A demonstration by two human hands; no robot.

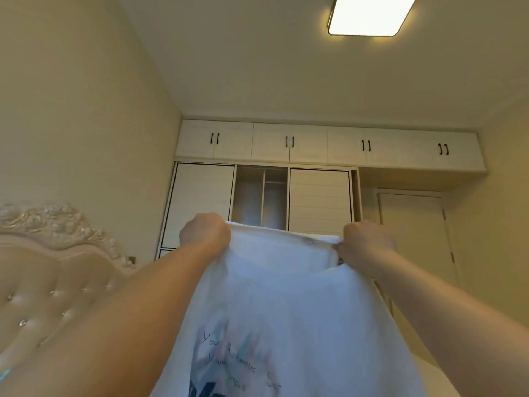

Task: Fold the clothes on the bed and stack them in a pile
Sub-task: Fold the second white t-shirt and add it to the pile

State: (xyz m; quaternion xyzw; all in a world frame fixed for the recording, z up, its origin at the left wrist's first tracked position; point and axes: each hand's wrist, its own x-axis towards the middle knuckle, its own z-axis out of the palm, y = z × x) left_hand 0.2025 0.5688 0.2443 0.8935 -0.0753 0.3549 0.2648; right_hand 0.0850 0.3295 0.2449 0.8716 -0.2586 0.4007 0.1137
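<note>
White printed T-shirt (286, 305) held up mid-scene, top edge stretched taut, body hanging toward the near side.

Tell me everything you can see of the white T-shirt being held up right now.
The white T-shirt looks like soft, thin cotton. It hangs spread out in the air, in front of the wardrobe. The left hand and right hand each grip its top edge at a shoulder, fingers curled round the fabric. The round neckline shows between them. Lower down is a blurred print with dark handwritten-style lettering and pale blue and pink patches. Its hem is out of frame.
</note>
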